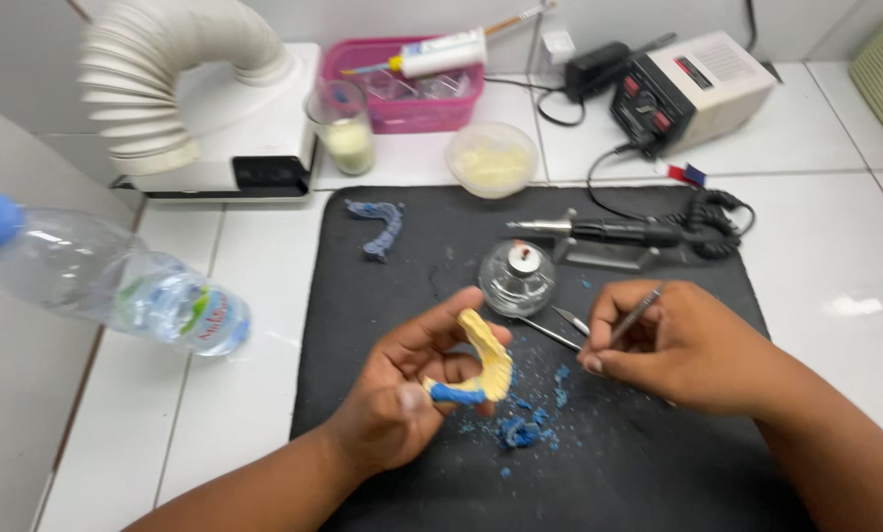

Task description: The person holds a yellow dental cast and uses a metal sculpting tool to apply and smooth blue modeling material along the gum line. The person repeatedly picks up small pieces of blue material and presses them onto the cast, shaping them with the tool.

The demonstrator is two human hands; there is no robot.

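A: What does the left hand (pixel 397 389) have?

B: It is curled around a yellow horseshoe-shaped dental cast (pixel 488 363), thumb over the top and fingers underneath. A band of blue wax (pixel 456 394) sits on the cast's lower end, against the fingertips. The cast is held above the black mat (pixel 382 296), near the mat's middle.

A: And the right hand (pixel 673 345)?

B: Its fingers are pressed together, pinching a thin metal carving tool (pixel 635 317). The handle slants up and away from the hand; the working end is hidden behind the fingers. The hand rests on the right half of the mat, just beside the cast but not touching it.

A: What lies on the mat around them?

B: Blue wax crumbs (pixel 525 429) are scattered between the two hands, with a larger clump toward the mat's near edge. A small glass spirit lamp (pixel 516 278) stands just past the cast, and a second metal instrument (pixel 555 330) lies beside it. A blue wax arch (pixel 377 225) lies in the mat's far left corner. A grey rotary handpiece (pixel 599 232) rests on a stand along the far edge, its coiled cord running off the mat to a white control box (pixel 693 89).

A: And off the mat?

B: Left of it, a clear plastic water bottle (pixel 116 286) lies on its side on the white tiles. Beyond the far edge are a white lidded tub (pixel 492 160), a glass with pale liquid (pixel 343 128), a pink basket (pixel 402 84) and a white ribbed suction hose (pixel 166 69).
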